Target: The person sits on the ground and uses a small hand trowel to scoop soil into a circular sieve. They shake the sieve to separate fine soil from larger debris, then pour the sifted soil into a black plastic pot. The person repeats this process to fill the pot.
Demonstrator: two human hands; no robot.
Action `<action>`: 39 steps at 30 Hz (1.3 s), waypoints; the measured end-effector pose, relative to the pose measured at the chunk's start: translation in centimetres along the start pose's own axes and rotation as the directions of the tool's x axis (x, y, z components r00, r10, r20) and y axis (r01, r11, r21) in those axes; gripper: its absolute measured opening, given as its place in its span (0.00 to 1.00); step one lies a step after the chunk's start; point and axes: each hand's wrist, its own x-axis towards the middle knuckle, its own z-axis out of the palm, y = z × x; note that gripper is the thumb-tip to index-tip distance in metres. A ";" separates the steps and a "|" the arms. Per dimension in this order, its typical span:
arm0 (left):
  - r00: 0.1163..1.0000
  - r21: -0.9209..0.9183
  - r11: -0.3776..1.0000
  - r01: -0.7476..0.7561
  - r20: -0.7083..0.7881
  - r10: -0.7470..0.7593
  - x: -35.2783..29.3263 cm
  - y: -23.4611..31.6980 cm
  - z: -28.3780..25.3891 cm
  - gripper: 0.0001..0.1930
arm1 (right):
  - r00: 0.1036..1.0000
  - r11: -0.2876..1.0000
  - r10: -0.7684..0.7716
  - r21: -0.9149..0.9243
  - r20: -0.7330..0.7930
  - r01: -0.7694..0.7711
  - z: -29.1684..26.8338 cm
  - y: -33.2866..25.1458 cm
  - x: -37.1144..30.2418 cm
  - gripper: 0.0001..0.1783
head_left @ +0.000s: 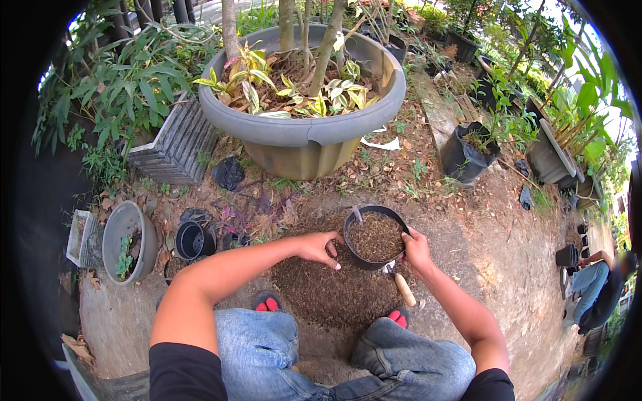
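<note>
One black pot [366,263], one trowel [404,290], one soil heap [314,287]

You have two hands, one left hand [319,249] and one right hand [417,251], plus two feet [267,303] at the heap's near edge. Toward the ground's left edge you count one round grey pot [148,242], one pale rectangular planter [80,237] and at least two small dark pots [194,240]. Beyond the heap's far edge you have one large round planter [301,157], one grooved box planter [177,150] and one black plant bag [465,157]. Near the ground's right edge you see one other person [592,294]; the potted plants [552,157] there overlap too much to number.
</note>
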 end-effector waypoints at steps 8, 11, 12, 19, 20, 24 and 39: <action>0.984 -0.251 0.965 0.073 -0.138 -0.111 0.2 1.3 0.5 0.40 | 0.985 0.997 -0.073 0.031 0.159 0.069 1.4 3.0 -1.9 0.23; 0.979 0.014 0.987 0.162 -0.127 -0.159 0.3 0.5 0.3 0.31 | 0.965 0.996 0.067 -0.077 0.255 -0.049 2.1 5.2 -2.7 0.26; 0.980 0.097 0.980 0.173 -0.114 -0.162 0.2 0.1 0.4 0.30 | 0.936 0.967 0.202 -0.212 0.290 -0.143 1.8 5.1 -2.6 0.29; 0.983 0.125 0.989 0.077 -0.176 -0.054 -0.3 -1.9 1.0 0.28 | 0.737 0.151 -0.512 -0.799 0.441 0.582 1.7 0.4 -2.6 0.24; 0.983 0.133 0.988 0.077 -0.175 -0.053 -0.3 -1.7 1.0 0.28 | 0.793 0.104 -0.411 -0.840 0.451 0.532 1.8 -0.2 -2.5 0.18; 0.976 0.157 0.986 0.059 -0.217 -0.024 -0.3 -1.0 0.8 0.26 | 0.854 0.055 -0.335 -0.896 0.398 0.440 2.5 -0.7 -2.6 0.11; 0.957 0.203 0.972 0.119 -0.286 -0.057 -0.3 -1.5 -0.3 0.27 | 0.979 0.517 -0.177 -0.837 0.104 0.182 -2.3 0.2 0.5 0.10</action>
